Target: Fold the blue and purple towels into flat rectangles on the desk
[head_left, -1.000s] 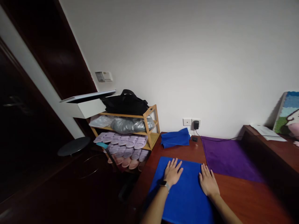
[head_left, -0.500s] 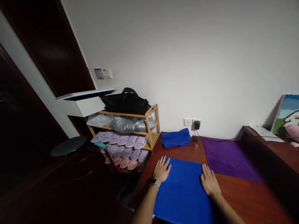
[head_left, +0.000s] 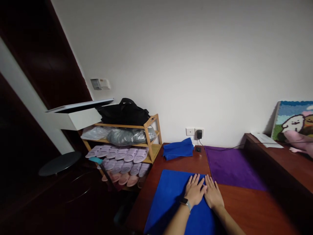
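A blue cloth [head_left: 168, 192] lies spread flat on the reddish-brown table [head_left: 254, 205]. My left hand [head_left: 195, 192], with a watch on its wrist, rests palm down on the cloth near its right side, fingers stretched out. Beside it my right hand [head_left: 213, 194] lies flat across the cloth's right edge, its fingers pointing away from me. The two thumbs meet or nearly meet. Neither hand grips anything. The cloth's near end runs out of the picture below my forearms.
Behind lies a crumpled blue cloth [head_left: 178, 149], and a purple cloth [head_left: 232, 166] is spread to the right. A black plug adapter [head_left: 199, 134] sits in the wall socket. At left stands a wooden rack [head_left: 151, 143] with slippers and a black bag [head_left: 124, 113].
My left hand has slid right across the blue cloth, from its left edge to beside my right hand. The right hand stays at the right edge. The view has shifted slightly right.
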Tool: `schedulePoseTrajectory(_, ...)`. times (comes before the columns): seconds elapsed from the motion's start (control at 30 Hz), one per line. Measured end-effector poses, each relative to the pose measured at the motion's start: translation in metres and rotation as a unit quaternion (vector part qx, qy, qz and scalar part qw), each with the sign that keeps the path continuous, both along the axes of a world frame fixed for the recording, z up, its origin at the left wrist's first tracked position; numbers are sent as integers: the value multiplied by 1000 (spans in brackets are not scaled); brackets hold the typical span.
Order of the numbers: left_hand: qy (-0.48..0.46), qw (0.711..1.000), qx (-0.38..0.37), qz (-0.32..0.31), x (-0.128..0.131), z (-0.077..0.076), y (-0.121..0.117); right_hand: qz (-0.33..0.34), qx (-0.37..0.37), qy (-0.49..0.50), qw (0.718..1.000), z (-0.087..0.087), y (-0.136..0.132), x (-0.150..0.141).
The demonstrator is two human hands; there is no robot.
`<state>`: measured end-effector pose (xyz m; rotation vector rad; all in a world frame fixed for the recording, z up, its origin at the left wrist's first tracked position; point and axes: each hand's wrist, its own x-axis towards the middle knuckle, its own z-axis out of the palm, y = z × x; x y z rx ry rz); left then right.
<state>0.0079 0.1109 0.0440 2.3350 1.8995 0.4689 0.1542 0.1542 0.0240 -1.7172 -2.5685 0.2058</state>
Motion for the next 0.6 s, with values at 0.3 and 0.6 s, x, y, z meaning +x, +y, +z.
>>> schedulePoseTrajectory(0.3, 46, 988, -27, 142, -108, -6, -18, -26, -1, 30, 999, 2, -2, -3)
schedulePoseTrajectory(0.6, 74, 975, -30, 207, -170, -2, -33, -29, 1, 29, 999, -8, 1, -1)
